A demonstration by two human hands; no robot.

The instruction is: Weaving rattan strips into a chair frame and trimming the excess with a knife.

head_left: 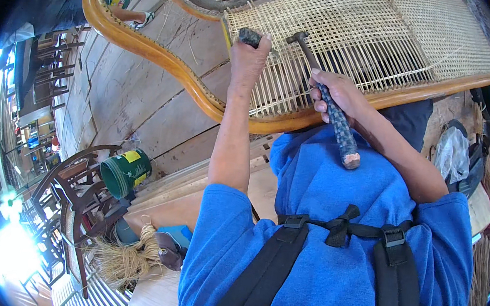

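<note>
A long, curved wooden chair frame (pixel 165 63) lies across my lap, with a cane weave (pixel 352 22) stretched over part of it. Close mesh fills the far right of the weave, while nearer me many strands run loose with gaps between them. My left hand (pixel 251 62) is closed around a tool with a dark mottled handle (pixel 248 36), over the weave's left edge; its working end is hidden. In my right hand (pixel 339 94) is a hammer (pixel 338 129), gripped by its dark mottled handle. Its metal head hangs over the weave, right of my left hand.
Wooden planks (pixel 139 84) make up the floor. At the left are a green bucket (pixel 125 173), a dark wooden chair (pixel 74 213) and a bundle of loose cane strands (pixel 128 260). Another person's foot (pixel 143 19) shows at the upper left. A clear plastic bag (pixel 453 155) hangs at the right.
</note>
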